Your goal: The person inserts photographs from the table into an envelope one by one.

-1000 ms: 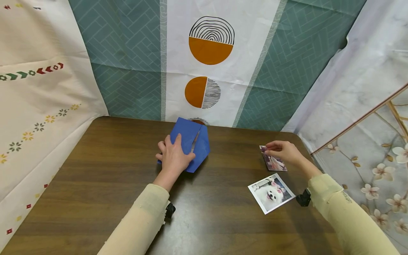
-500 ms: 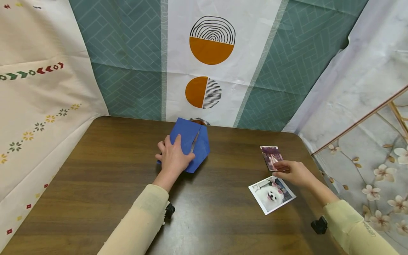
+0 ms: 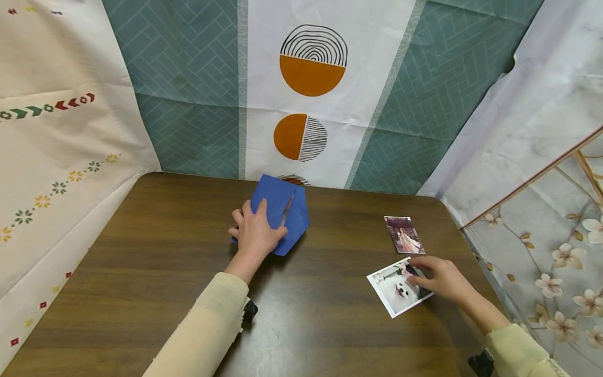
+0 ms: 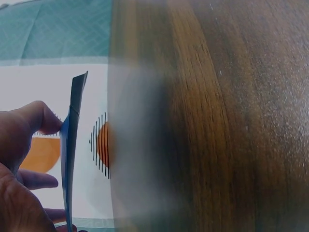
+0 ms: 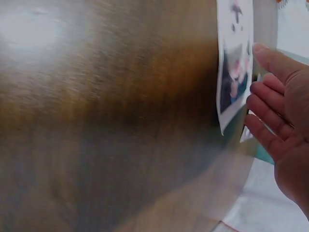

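Observation:
In the head view my left hand (image 3: 256,228) holds a blue paper envelope (image 3: 298,217) near the back of the table, fingers spread across it and thumb beside its narrow slit. In the left wrist view, the envelope (image 4: 70,154) shows nearly edge-on, with the thumb bent against it and lower fingertips around its far edge. My right hand (image 3: 440,277) hovers over the right side of a white-bordered photo of a white dog (image 3: 395,293), thumb and fingers parted. The right wrist view shows its fingers (image 5: 270,108) close beside the dog photo (image 5: 235,63).
A smaller photo (image 3: 404,235) of a figure in a pale dress lies just behind the dog photo. Both are on the brown wooden table (image 3: 320,324). Patterned cloths hang behind the table (image 3: 198,120) and along both sides.
My right hand has moved from the smaller photo toward me and onto the dog photo's right side. The left hand and envelope have stayed in place.

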A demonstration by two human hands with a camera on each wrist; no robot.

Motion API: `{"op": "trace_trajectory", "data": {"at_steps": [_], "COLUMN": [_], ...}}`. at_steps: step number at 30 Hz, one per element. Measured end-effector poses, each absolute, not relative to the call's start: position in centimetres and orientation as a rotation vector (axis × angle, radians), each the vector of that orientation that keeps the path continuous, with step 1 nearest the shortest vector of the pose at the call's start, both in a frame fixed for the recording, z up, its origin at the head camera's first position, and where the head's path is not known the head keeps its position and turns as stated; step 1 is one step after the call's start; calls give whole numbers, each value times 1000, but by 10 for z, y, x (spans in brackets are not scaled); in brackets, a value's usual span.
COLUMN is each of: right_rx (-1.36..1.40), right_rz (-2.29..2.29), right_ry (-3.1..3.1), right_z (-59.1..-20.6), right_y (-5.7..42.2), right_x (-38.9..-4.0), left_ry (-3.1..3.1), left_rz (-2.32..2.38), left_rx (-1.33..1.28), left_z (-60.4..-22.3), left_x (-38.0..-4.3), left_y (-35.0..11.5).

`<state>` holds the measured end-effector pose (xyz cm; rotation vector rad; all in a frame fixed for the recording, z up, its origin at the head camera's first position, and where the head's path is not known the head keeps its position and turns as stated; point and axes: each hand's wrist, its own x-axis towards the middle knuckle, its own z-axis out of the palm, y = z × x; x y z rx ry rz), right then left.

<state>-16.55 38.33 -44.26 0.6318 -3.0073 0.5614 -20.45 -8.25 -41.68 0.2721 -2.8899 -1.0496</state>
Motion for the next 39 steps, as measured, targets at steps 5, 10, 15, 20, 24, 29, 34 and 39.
{"op": "trace_trajectory", "data": {"at_steps": [5, 10, 15, 20, 24, 29, 34, 39], "right_rx": [787, 834, 848, 896, 919, 974, 1063, 1107], "right_rz": [449, 438, 470, 494, 512, 547, 553, 517], "right_ry": [-2860, -2799, -2822, -2831, -2856, -2899, -2892, -2890], "right_z": [-453, -457, -456, -456, -456, -456, -454, -451], "right_y": [380, 377, 370, 362, 354, 339, 320, 302], "right_x": [-163, -166, -168, -173, -179, -187, -198, -207], "left_ry": [-2879, -2889, -2899, -2905, -2910, -2909, -2907, -2906], "left_rz": [-1043, -1027, -1017, -1018, -1019, -1021, -1017, -1009], "left_rx": [271, 274, 273, 280, 283, 282, 282, 284], "left_z": [-415, -414, -413, -413, -413, -413, -413, -413], "left_x": [-204, -204, -203, -201, -200, -199, -198, -197], "left_y": [-83, -84, -85, -85, -85, -86, -88, -90]}}
